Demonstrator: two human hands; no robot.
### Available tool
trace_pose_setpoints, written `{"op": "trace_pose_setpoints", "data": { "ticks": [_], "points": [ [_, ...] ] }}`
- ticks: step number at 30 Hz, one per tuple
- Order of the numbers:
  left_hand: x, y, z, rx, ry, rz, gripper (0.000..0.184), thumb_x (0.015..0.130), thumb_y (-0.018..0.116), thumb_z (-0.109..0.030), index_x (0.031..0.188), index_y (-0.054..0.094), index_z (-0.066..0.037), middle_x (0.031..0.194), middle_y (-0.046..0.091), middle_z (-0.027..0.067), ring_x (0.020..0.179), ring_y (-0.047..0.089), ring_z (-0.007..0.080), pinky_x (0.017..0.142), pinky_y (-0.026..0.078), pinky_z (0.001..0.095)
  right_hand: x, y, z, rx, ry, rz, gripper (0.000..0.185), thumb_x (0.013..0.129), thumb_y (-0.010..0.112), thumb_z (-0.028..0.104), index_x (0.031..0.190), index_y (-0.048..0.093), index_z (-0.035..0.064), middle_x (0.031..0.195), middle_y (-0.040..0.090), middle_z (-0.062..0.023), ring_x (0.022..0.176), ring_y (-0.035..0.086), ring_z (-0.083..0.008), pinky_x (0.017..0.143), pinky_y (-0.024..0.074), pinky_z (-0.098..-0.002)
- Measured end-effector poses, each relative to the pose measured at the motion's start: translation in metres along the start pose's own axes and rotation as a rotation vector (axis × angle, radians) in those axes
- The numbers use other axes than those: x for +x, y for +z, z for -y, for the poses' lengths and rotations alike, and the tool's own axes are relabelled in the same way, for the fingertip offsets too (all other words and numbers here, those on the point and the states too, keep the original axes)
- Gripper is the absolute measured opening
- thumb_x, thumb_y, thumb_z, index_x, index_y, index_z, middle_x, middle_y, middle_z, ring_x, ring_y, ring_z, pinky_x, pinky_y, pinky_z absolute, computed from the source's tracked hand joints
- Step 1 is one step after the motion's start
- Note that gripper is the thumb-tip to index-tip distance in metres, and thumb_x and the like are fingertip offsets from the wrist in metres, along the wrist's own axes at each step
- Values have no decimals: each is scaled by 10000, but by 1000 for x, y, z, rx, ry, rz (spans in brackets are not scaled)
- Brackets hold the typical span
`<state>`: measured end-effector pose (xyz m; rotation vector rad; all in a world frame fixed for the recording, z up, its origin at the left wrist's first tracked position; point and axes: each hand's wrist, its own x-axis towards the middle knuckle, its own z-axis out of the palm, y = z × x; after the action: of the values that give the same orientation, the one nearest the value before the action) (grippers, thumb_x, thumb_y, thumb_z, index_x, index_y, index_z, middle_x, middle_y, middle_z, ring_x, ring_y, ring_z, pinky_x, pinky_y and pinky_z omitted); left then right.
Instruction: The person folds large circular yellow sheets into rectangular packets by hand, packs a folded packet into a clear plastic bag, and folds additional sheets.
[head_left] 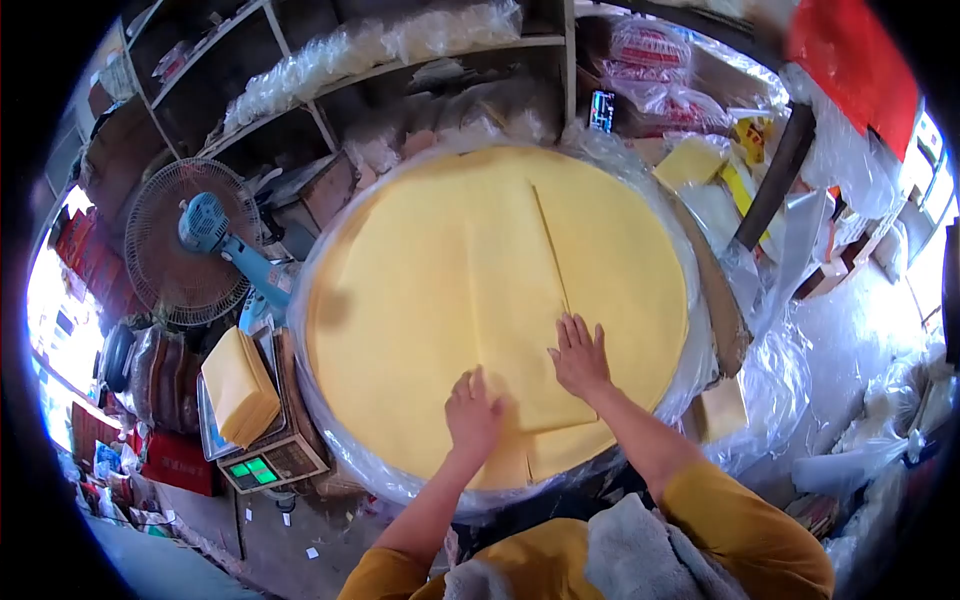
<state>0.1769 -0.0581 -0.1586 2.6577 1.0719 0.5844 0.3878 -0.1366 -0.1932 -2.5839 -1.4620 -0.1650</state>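
A large round spread of thin pale yellow sheet [400, 270] lies in front of me on clear plastic. On top of it is a folded yellow panel [510, 270], with a straight right edge and a crease down its left side. My right hand [580, 358] rests flat on the panel near that right edge, fingers spread. My left hand [474, 412] touches the sheet by the lower end of the crease, its fingers slightly bent and its thumb apart. Nothing shows in either hand.
To the left, a stack of folded yellow sheets [240, 388] sits on a scale with a lit green display [252, 471]. A blue fan [205, 222] stands behind it. Shelves [440, 65] with plastic-wrapped goods line the back. Clear plastic [770, 390] hangs at the right.
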Motion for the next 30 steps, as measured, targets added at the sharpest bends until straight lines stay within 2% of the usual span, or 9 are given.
{"op": "trace_pose_setpoints", "data": {
  "ticks": [3,4,12,21,24,25,26,29,30],
  "points": [
    [7,11,-13,153,208,82,658,857,529,-476,1381,364,-113,1465,253,177,1345,238,374,1022,240,591,-3,1,0,15,-6,-32,553,934,406,346,1366,332,9,1459,284,-95,1361,211,-250,1072,159,-553],
    [7,22,-9,107,211,105,697,864,463,-545,1389,354,-101,1461,258,190,1381,161,360,1042,155,631,-4,-1,0,21,-6,-30,552,931,412,343,1364,336,8,1455,290,-97,1361,213,-251,1072,157,-555],
    [2,31,-3,99,183,89,681,868,454,-554,1373,378,-103,1458,262,195,1374,175,378,1036,190,623,-1,3,3,43,5,-9,574,923,434,336,1384,315,14,1472,268,-94,1379,189,-255,1095,100,-555],
    [4,30,-6,100,168,95,641,853,491,-522,1324,431,-91,1420,325,190,1353,228,363,1033,192,626,0,4,1,9,-7,-1,572,922,439,331,1389,305,28,1477,255,-111,1380,198,-268,1086,130,-562],
    [27,19,-18,187,101,229,597,849,518,-486,1293,464,-90,1407,352,179,1343,262,345,1040,158,632,13,-16,3,57,30,168,602,910,473,371,1380,327,26,1456,294,-113,1372,209,-273,1060,181,-582],
    [39,22,-17,97,129,73,580,849,531,-460,1290,468,-89,1414,347,170,1342,266,334,1042,138,633,23,-31,4,87,56,269,600,911,471,374,1380,327,29,1458,293,-110,1373,205,-271,1063,182,-575],
    [51,16,-17,19,211,17,559,845,546,-439,1279,480,-93,1405,362,168,1336,282,322,1034,165,629,31,-30,0,85,-7,178,595,912,469,375,1375,334,27,1458,294,-110,1372,207,-271,1064,188,-569],
    [62,47,-2,-15,203,232,534,887,502,-426,1321,454,-119,1436,322,168,1370,218,331,1047,135,631,48,-14,-13,83,-159,-17,572,917,460,375,1359,356,27,1461,292,-111,1373,209,-263,1067,198,-557],
    [67,50,0,43,255,144,456,868,547,-349,1257,498,-117,1359,407,156,1274,368,355,1018,278,564,47,0,-20,82,-171,-2,560,920,456,373,1354,363,32,1463,287,-111,1375,207,-256,1068,197,-557]
  ]
}}
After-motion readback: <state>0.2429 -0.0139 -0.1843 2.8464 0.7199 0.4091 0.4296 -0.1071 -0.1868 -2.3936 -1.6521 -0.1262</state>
